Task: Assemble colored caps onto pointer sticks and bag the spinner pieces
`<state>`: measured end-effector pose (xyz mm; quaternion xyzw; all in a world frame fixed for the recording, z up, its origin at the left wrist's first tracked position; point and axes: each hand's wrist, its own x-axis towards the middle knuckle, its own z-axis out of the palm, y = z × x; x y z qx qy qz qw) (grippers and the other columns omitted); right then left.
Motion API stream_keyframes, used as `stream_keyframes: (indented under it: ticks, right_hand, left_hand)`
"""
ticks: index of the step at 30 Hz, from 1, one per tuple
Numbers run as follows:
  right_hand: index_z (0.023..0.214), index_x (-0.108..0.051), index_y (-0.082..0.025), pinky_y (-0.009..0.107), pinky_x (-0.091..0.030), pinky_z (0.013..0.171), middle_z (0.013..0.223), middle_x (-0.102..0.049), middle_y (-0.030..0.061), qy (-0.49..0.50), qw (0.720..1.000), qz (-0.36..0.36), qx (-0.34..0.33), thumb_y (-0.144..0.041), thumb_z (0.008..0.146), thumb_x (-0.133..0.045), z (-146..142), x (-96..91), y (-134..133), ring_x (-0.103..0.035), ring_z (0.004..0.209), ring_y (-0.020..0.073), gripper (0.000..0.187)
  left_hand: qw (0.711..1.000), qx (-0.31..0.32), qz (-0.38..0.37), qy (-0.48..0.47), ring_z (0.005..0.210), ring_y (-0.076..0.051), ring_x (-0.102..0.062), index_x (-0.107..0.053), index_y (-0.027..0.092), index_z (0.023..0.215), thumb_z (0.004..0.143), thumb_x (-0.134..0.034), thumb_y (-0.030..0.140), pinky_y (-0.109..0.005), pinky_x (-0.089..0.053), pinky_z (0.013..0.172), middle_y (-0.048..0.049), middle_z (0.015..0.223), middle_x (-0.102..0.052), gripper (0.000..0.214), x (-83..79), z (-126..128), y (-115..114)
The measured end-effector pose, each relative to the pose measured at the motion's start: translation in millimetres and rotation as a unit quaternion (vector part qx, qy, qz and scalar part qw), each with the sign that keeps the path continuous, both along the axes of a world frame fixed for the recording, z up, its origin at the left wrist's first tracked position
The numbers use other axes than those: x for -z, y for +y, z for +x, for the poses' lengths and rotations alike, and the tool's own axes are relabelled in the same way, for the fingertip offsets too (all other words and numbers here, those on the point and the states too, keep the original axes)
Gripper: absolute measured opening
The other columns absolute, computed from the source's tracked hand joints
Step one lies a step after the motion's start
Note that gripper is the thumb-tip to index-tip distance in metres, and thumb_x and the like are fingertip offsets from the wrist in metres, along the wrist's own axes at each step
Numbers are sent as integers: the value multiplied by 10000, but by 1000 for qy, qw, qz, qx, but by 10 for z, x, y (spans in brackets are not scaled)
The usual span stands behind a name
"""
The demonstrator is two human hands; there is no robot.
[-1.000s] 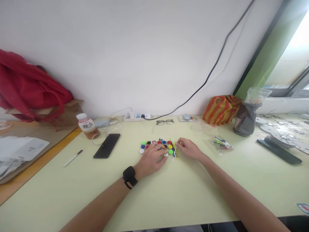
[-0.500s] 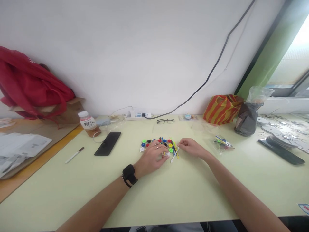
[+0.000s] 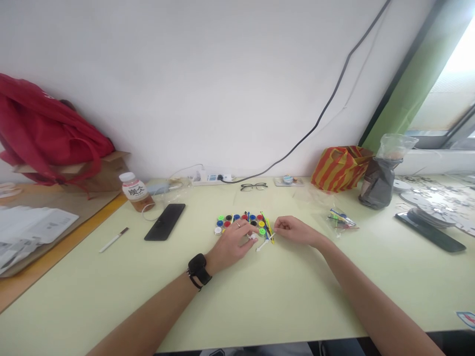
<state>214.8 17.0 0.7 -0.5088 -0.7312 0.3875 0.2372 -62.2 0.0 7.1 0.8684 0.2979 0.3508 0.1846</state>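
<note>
My left hand, with a ring and a black watch on its wrist, is closed in a pinch on a small round white plastic piece. My right hand has its fingers curled together and pinches the end of a thin white stick with an arrow-like tip. Small round pieces in several colours, such as a yellow one and a green one, lie in rows beyond and partly under my left hand. Yellow and blue sticks lie between the two hands.
A phone, a cigarette-like stick and a drink bottle are on the left. Glasses and a power strip sit near the wall. To the right are a clear bag of sticks, a striped bag and a dark phone.
The white stick has turned flatter, its free tip swinging slightly left and toward me. My right hand has shifted very little; my left hand keeps its pinch on the white piece.
</note>
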Motion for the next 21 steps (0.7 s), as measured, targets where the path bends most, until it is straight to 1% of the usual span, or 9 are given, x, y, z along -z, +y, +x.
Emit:
stream_keyframes:
  ticks: [2,5,7,10,13,16,21]
  right_hand:
    - [933,-651,-194,261,-373,609,719,-557,-34,11,1000,2,-16,-368,907,-602,16,-22,-14,-494,661,136,183]
    - [993,-648,-208,265,-382,626,723,-544,-40,12,999,7,-37,-364,909,-615,33,-49,-28,-488,673,141,180]
    - [991,-643,-212,266,-372,617,723,-544,-38,-2,999,8,-38,-352,911,-611,36,-64,-36,-484,667,142,165]
    - [991,-636,-214,265,-359,608,718,-535,-41,-12,999,7,-42,-321,911,-602,29,-87,-53,-473,658,140,138]
    - [977,-629,-214,261,-355,609,713,-518,-48,-13,998,5,-55,-284,905,-591,27,-114,-72,-463,657,135,108]
    - [962,-635,-209,259,-359,609,714,-514,-47,-20,998,3,-61,-263,887,-596,40,-131,-78,-468,661,135,100]
    - [952,-661,-203,262,-379,615,724,-531,-36,-22,997,2,-71,-267,864,-618,65,-135,-68,-487,674,140,117]
  left_hand:
    - [1000,3,-6,-7,1044,-220,-644,-685,248,1111,1010,-607,216,-362,-489,975,-41,1083,-702,131,16,-5,13]
    - [1000,4,-19,-18,958,-191,-663,-692,243,1118,1014,-605,213,-322,-515,899,-34,1093,-710,139,34,-9,27]
    - [999,2,-22,-28,934,-181,-666,-702,243,1115,1016,-605,206,-307,-520,873,-31,1075,-711,143,46,-6,37]
    - [999,-3,-15,-50,953,-181,-678,-719,244,1086,1015,-606,193,-299,-519,880,-27,1040,-720,143,63,0,54]
    - [998,-12,-5,-69,901,-171,-686,-722,237,1081,1000,-633,188,-293,-523,878,-21,1006,-732,131,65,6,64]
    - [997,-21,-2,-71,857,-161,-681,-721,232,1100,986,-654,186,-287,-532,851,-20,989,-733,140,50,9,58]
    - [997,-27,7,-68,869,-178,-678,-722,219,1086,964,-655,160,-307,-537,865,-34,978,-739,151,28,12,42]
